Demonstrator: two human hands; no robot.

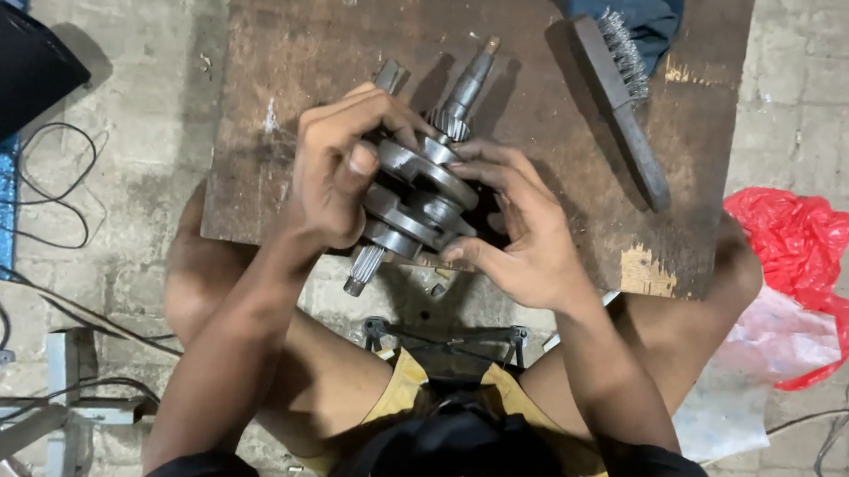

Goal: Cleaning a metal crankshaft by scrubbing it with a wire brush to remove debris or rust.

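Board (288, 50) of dark worn wood lies on pale paving. Your left hand (335, 168) and right hand (525, 231) both clamp a metal crankshaft (418, 193) over the board's near edge. Wire brush (619, 98) rests at the board's far right corner; red plastic bag (802, 245) sits right of the board, black cables (39, 202) left.

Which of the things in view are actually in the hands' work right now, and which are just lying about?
In hand:
crankshaft, gripped by left hand and right hand
wooden board beneath it

Lying about:
wire brush on the board
blue cloth
red plastic bag
black cables
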